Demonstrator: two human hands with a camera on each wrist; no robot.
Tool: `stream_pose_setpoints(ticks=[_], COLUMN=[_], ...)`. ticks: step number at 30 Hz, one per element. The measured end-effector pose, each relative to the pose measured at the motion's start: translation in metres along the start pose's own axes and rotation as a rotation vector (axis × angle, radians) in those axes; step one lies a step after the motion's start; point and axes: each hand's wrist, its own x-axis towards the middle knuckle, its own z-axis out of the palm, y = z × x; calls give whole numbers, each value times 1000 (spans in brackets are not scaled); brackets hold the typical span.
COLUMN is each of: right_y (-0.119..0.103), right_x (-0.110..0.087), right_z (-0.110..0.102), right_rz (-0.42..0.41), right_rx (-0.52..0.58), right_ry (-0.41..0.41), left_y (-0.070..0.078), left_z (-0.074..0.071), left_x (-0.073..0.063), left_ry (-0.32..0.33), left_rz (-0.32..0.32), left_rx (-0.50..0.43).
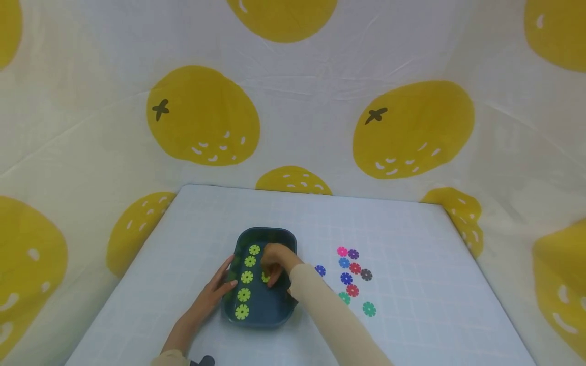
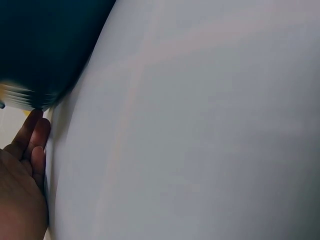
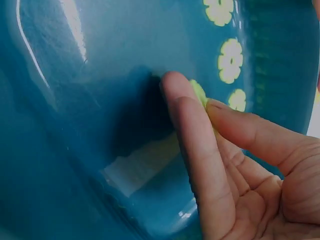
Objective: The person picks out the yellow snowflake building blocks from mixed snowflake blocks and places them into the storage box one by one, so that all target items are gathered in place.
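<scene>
A dark teal tray [image 1: 258, 312] with rounded corners sits on the white tabletop. Along its left side runs a column of several yellow-green notched discs [image 1: 244, 295], shaped like flowers. My left hand [image 1: 212, 292] holds the tray's left rim, thumb over the edge and fingers along the outer wall. Inside the tray, my right hand [image 1: 276, 262] reaches down over the bottom. Between thumb and fingertips it pinches another yellow-green notched disc [image 3: 198, 91], partly hidden by the fingers. This one is to the right of the column.
Right of the tray lie loose notched discs in several colours, among them a pink disc [image 1: 342, 251], a dark grey disc [image 1: 366, 274] and a green disc [image 1: 369, 309]. A blue disc [image 1: 320, 270] lies close to my right sleeve. A curtain [image 1: 302, 127] with yellow fruit prints hangs behind the table.
</scene>
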Motion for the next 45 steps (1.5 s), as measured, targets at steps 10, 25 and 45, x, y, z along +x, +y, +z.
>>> stream_pose_setpoints(ticks=[10,25,45], right_y=[0,37,211], right_x=[-8,-50,-102], right_z=[-9,-48,-21], right_rz=[17,-213,-345], right_rx=[-14,126,218], right_ry=[83,44,69], left_y=[5,1,0], left_z=[1,1,-3], left_x=[-4,-3,0], left_ry=[-3,-7,-21], left_rz=[-5,-37,-36], left_rx=[4,15,27])
